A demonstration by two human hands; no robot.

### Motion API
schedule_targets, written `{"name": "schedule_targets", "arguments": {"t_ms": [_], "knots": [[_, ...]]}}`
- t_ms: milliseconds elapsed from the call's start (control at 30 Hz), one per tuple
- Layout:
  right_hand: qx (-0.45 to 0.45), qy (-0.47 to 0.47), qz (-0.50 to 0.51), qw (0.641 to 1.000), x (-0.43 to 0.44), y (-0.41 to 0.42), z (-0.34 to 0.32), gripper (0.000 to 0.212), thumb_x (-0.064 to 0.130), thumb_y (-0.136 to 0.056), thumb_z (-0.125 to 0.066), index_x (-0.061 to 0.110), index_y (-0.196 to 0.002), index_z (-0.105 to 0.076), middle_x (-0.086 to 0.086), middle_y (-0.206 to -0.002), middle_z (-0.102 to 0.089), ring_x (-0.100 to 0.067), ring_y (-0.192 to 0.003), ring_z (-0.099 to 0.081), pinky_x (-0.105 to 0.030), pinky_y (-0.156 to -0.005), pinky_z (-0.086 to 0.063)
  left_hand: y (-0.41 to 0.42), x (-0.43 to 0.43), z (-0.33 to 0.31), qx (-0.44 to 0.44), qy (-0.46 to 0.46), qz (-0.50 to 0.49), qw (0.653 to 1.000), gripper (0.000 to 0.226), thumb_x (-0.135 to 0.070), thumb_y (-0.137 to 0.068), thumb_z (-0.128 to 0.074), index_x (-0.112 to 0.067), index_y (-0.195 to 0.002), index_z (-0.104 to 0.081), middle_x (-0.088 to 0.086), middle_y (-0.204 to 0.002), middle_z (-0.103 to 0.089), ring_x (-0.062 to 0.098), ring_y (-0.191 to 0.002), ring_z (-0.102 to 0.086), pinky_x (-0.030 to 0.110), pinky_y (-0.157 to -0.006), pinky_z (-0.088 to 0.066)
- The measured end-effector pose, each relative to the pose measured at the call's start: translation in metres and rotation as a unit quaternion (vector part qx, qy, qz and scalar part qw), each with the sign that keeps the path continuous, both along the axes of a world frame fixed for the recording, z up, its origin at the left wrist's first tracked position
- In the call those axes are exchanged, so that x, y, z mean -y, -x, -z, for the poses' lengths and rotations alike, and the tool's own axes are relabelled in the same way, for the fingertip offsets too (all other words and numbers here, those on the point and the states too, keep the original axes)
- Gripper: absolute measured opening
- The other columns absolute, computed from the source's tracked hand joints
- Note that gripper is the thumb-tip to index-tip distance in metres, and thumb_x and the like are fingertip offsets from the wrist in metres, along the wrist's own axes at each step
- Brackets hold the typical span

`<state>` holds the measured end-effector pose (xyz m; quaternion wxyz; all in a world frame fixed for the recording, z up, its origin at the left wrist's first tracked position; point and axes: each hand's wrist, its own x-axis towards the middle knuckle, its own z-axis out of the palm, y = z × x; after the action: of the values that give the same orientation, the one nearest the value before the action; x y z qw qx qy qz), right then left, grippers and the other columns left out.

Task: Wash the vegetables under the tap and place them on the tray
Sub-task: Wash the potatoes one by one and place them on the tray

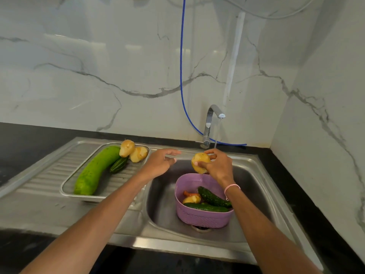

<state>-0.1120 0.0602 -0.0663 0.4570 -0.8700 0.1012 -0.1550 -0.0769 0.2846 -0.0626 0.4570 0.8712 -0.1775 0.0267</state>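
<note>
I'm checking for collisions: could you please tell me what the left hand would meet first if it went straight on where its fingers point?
Probably the potato held by the right hand; the left hand points at it, though depth is unclear.

A white marble wall (118, 56) with grey veins stands at the back and at the right. A thin blue hose (180, 66) hangs down it and bends along its foot. Near the hose, a pale pipe (234, 56) runs down. Below the wall lies the black bench (29, 147).

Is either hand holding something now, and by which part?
The right hand holds a potato, thumb on its near side, fingers behind it. The left hand holds nothing.
</note>
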Motion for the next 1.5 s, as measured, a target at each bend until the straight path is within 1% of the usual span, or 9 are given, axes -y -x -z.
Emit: {"name": "schedule_targets", "arguments": {"t_ms": [67,300,400,633,867,967,1167,1300,1500], "knots": [[0.001,-0.043,-0.015,0.999,-0.014,-0.01,-0.007,0.051,0.027,-0.079,-0.093,0.022,-0.124,-0.069,0.002,-0.118,-0.07,-0.018,-0.108,-0.064,-0.018,-0.074,-0.053,-0.004,-0.018,-0.002,0.017,0.016,-0.024,0.999,0.036,-0.005,-0.096,-0.063,-0.027,-0.123,-0.073,-0.006,-0.119,-0.074,0.016,-0.099,-0.072,0.04,-0.091,-0.06],[-0.072,-0.28,-0.155,0.945,-0.111,-0.05,-0.032,0.021,0.011,-0.091,-0.081,0.005,-0.108,-0.072,-0.02,-0.112,-0.074,-0.026,-0.095,-0.073,-0.043,-0.085,-0.064,-0.013,-0.081,-0.008,-0.031,0.166,-0.104,0.98,0.024,-0.014,-0.106,-0.053,-0.01,-0.118,-0.073,0.014,-0.11,-0.076,0.023,-0.087,-0.075,0.037,-0.08,-0.063],[-0.104,-0.218,-0.159,0.957,-0.158,-0.066,-0.039,0.027,0.005,-0.091,-0.079,-0.006,-0.115,-0.072,-0.022,-0.111,-0.075,-0.031,-0.098,-0.075,-0.048,-0.087,-0.065,-0.011,-0.101,-0.007,-0.1,0.234,-0.126,0.959,0.03,-0.02,-0.109,-0.048,0.0,-0.117,-0.068,0.02,-0.108,-0.075,0.031,-0.089,-0.077,0.034,-0.08,-0.064],[-0.074,0.101,-0.127,0.984,-0.218,-0.086,-0.022,0.04,0.041,-0.064,-0.086,0.016,-0.093,-0.079,-0.005,-0.089,-0.077,-0.026,-0.085,-0.074,-0.037,-0.077,-0.064,-0.023,-0.132,0.018,-0.185,0.25,-0.196,0.93,0.019,-0.001,-0.103,-0.051,0.006,-0.108,-0.067,0.023,-0.11,-0.073,0.033,-0.097,-0.075,0.034,-0.076,-0.065],[-0.023,0.197,-0.104,0.975,-0.23,-0.084,-0.011,0.032,0.036,-0.073,-0.085,0.015,-0.093,-0.071,-0.006,-0.091,-0.072,-0.029,-0.089,-0.072,-0.04,-0.077,-0.063,-0.041,-0.13,0.028,-0.209,0.198,-0.238,0.928,0.019,-0.002,-0.1,-0.055,0.0,-0.109,-0.071,0.016,-0.11,-0.073,0.027,-0.102,-0.072,0.039,-0.082,-0.065],[-0.008,0.217,-0.097,0.971,-0.228,-0.085,-0.004,0.041,0.047,-0.072,-0.084,0.016,-0.095,-0.071,-0.006,-0.09,-0.071,-0.027,-0.087,-0.069,-0.035,-0.072,-0.058,-0.04,-0.128,0.029,-0.178,0.145,-0.263,0.937,0.019,-0.004,-0.092,-0.057,-0.005,-0.097,-0.075,0.015,-0.099,-0.075,0.027,-0.096,-0.072,0.046,-0.087,-0.063],[0.011,0.222,-0.132,0.966,-0.217,-0.082,0.005,0.035,0.047,-0.082,-0.084,0.016,-0.097,-0.078,-0.007,-0.094,-0.076,-0.028,-0.091,-0.071,-0.039,-0.08,-0.061,-0.024,-0.129,0.025,-0.071,-0.089,-0.259,0.959,0.014,-0.008,-0.088,-0.062,-0.005,-0.086,-0.076,0.012,-0.081,-0.072,0.031,-0.084,-0.069,0.043,-0.065,-0.05],[0.02,0.148,-0.13,0.98,-0.189,-0.077,-0.007,0.017,0.037,-0.089,-0.074,0.021,-0.09,-0.081,-0.006,-0.092,-0.079,-0.027,-0.09,-0.072,-0.039,-0.084,-0.061,-0.01,-0.113,0.007,0.019,-0.204,-0.301,0.931,0.02,-0.021,-0.093,-0.061,-0.01,-0.107,-0.072,0.016,-0.103,-0.073,0.037,-0.099,-0.068,0.039,-0.071,-0.051],[-0.035,0.144,-0.083,0.985,-0.079,-0.048,-0.012,0.017,0.026,-0.091,-0.067,0.022,-0.079,-0.078,-0.004,-0.087,-0.078,-0.025,-0.089,-0.073,-0.04,-0.088,-0.059,-0.002,-0.051,-0.009,0.177,-0.087,-0.181,0.963,0.023,-0.029,-0.092,-0.054,-0.03,-0.107,-0.071,-0.003,-0.094,-0.078,0.024,-0.092,-0.073,0.04,-0.084,-0.059]]}}
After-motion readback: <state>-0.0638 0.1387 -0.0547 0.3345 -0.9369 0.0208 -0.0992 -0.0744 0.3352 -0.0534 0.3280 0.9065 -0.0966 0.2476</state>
